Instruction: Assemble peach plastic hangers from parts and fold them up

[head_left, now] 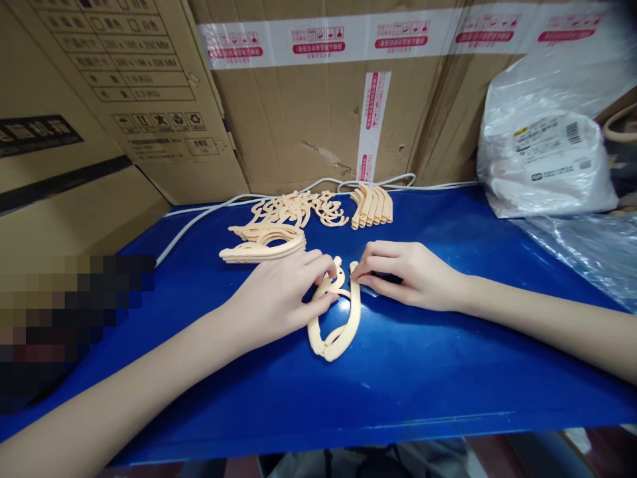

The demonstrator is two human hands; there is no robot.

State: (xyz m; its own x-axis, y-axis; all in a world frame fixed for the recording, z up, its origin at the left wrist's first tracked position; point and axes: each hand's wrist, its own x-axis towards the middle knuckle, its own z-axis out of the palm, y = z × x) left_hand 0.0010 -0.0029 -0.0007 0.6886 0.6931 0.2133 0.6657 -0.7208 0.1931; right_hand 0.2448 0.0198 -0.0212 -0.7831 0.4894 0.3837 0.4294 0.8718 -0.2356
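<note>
A cream plastic folding hanger (351,325) lies on the blue tabletop, its two curved arms joined at the near end and pointing away from me. My left hand (293,285) is closed on the left arm of the hanger, thumb and fingers around its upper part, close to a small curved hook piece. At the far tip of the right arm, the fingertips of my right hand (403,272) pinch the plastic. A stack of cream folded hangers (263,245) sits just beyond my left hand, partly behind it.
Behind lie a pile of loose cream hooks (293,209) and a row of curved hanger arms (373,206). A white cable (199,216) runs along the back of the blue table (448,378). Cardboard boxes (308,119) stand behind and left; a plastic-wrapped package (547,159) is at right.
</note>
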